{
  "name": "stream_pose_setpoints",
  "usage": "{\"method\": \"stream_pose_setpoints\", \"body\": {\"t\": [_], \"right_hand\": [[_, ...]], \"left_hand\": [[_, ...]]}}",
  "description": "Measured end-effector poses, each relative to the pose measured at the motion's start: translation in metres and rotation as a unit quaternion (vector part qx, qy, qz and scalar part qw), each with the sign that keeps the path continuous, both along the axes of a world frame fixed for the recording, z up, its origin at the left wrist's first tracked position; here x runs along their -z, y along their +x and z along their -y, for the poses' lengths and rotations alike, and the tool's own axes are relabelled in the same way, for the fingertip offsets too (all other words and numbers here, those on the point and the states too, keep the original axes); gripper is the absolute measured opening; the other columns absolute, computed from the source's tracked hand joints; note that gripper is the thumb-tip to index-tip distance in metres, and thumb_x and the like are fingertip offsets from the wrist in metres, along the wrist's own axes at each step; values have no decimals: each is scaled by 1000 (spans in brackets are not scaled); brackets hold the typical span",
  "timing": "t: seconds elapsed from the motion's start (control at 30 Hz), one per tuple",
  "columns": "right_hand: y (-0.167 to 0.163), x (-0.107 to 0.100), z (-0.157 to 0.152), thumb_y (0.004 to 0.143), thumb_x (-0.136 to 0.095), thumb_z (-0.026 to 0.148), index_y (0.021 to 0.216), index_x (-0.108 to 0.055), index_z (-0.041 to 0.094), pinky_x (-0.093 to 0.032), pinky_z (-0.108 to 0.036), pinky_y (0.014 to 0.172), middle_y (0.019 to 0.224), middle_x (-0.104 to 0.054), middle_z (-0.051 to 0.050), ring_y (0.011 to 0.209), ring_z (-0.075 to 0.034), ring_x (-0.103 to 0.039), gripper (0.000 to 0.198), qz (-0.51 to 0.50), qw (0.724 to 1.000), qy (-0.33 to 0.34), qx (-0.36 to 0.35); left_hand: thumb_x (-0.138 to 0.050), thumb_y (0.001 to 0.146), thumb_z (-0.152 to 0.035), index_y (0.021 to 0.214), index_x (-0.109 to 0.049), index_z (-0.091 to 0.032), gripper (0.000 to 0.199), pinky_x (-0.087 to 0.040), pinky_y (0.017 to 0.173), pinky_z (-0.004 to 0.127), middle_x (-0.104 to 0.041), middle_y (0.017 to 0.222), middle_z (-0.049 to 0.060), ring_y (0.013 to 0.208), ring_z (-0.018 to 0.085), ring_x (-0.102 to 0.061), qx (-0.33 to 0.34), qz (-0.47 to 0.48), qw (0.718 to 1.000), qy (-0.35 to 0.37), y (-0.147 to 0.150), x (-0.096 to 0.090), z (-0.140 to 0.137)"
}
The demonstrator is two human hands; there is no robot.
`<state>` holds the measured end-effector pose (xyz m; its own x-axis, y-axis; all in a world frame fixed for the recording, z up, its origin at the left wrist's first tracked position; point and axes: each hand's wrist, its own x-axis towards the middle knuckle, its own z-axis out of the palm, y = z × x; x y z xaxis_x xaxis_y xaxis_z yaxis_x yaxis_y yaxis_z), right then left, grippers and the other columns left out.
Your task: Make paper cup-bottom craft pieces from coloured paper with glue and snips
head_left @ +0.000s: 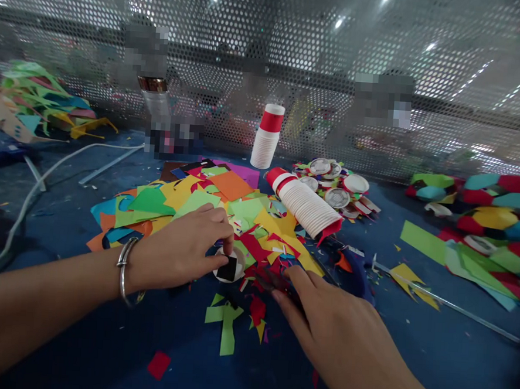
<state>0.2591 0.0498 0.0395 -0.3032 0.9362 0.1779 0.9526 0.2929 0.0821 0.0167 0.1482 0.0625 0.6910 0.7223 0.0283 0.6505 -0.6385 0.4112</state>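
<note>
A: Where's the disc (229, 267)?

B: On the blue table (430, 357), at the near edge of the paper scraps (206, 206). It's a small white round with a black square on it. The left hand (181, 249) has it: thumb and forefinger closed on its upper rim, a bangle (125, 271) on that wrist.

A: And the right hand (322, 321)?

B: Flat, palm down, fingers (292, 277) stretched out and loose onto red scraps just right of the disc. It holds nothing that I can see, though what lies under the fingertips is hard to tell.

A: How would the disc handle?

B: I'd judge it very light and thin, card or paper, easily bent or creased. Best taken by the rim, gently, not pressed in the middle.

A: Anything else close?

B: A stack of red-rimmed cups (305, 206) lying on its side behind, another stack (267, 136) upright, more discs (337, 187) beyond.
</note>
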Motion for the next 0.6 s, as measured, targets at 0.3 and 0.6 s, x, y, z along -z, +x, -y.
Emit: {"method": "stream_pose_setpoints", "body": {"t": [0.3,0.6], "right_hand": [[-8,-6,6,96,-60,29,97,-66,21,-43,-35,42,81,-73,-5,57,-27,-71,10,-51,991,93,-86],[-36,-1,9,89,-74,31,91,-69,17,-53,-39,62,88,-71,-6,78,-26,-66,14,-160,965,-35,-203]], "left_hand": [[-66,88,-27,87,-70,-21,8,-40,72,33,-66,88,3,83,21,-60,-45,11,998,-45,-1,-12,2],[-57,96,-25,103,-62,-22,9,-53,71,28,-68,98,-1,80,14,-66,-70,217,973,-45,-5,-11,11]]}}
